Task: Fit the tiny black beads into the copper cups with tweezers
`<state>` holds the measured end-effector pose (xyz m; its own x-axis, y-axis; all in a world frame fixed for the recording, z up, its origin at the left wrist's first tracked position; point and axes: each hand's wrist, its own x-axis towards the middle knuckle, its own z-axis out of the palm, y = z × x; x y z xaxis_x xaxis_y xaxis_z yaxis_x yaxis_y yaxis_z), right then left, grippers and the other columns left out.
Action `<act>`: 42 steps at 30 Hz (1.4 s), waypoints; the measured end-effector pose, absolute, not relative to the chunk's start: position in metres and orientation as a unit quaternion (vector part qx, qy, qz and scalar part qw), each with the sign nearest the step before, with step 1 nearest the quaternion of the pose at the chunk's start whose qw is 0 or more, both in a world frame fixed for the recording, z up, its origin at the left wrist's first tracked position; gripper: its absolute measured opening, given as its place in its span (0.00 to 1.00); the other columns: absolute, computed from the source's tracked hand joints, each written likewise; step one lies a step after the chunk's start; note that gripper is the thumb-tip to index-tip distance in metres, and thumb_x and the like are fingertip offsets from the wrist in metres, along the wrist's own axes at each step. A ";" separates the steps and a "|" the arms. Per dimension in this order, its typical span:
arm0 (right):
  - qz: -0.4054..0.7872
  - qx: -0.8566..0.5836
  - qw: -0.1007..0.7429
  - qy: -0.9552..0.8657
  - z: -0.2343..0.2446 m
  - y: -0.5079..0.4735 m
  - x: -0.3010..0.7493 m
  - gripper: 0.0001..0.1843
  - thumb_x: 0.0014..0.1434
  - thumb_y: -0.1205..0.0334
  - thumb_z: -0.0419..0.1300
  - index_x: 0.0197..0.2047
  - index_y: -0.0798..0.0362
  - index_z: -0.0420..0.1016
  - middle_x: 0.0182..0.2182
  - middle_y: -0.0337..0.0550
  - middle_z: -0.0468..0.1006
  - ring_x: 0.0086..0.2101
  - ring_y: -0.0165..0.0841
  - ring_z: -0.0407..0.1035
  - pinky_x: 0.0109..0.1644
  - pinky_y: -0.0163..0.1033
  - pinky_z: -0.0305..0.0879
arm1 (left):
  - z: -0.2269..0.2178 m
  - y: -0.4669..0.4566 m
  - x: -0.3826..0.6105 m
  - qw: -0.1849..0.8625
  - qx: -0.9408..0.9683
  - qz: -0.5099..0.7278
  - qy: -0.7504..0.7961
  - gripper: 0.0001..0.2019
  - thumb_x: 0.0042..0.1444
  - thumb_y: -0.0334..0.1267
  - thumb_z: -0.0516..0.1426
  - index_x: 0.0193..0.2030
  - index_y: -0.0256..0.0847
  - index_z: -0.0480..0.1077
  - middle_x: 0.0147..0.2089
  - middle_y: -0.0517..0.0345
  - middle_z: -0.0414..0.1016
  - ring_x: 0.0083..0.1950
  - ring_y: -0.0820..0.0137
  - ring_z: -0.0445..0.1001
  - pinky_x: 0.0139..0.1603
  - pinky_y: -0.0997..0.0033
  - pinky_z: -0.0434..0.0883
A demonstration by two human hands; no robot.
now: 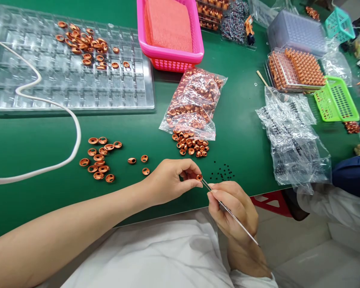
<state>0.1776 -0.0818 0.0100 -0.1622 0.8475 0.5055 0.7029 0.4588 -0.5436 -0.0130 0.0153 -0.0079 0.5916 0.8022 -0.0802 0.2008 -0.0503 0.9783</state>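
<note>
Between thumb and forefinger, my left hand (175, 182) pinches a small copper-coloured cup-shaped part (199, 177). My right hand (235, 206) is closed around a pair of metal tweezers (232, 215), whose tips reach the copper part. Whether the tips carry anything is too small to tell. Tiny black pieces (223, 172) are scattered on the table just beyond the hands. A heap of copper parts (192, 144) lies at the mouth of a clear plastic bag (195, 100) full of more of them. Left of my left hand lies a looser group of copper parts (99, 163).
A clear moulded tray (123, 92) bearing copper parts and a white cable (73, 150) occupy the left. Behind the bag stands a pink basket (174, 64) with an orange cloth. Plastic bags (297, 148), a green basket (337, 100) and another person's dark sleeve (354, 176) are to the right.
</note>
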 end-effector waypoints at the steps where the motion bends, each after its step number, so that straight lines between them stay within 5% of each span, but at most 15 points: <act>1: 0.092 -0.512 0.397 -0.756 0.010 -0.082 0.177 0.20 0.60 0.77 0.65 0.53 0.50 0.72 0.41 0.46 0.83 0.38 0.34 0.79 0.39 0.42 0.81 | -0.008 0.015 -0.013 0.582 0.677 0.257 0.371 0.04 0.56 0.33 0.67 0.36 0.38 0.77 0.31 0.62 0.82 0.29 0.75 0.77 0.32 0.78 0.74; 42: 0.088 -0.498 0.416 -0.756 0.000 -0.082 0.177 0.19 0.60 0.78 0.65 0.52 0.53 0.74 0.41 0.47 0.84 0.40 0.35 0.80 0.40 0.41 0.82 | -0.008 0.013 -0.015 0.520 0.741 0.269 0.329 0.03 0.58 0.27 0.64 0.40 0.34 0.77 0.34 0.59 0.81 0.32 0.75 0.78 0.35 0.79 0.74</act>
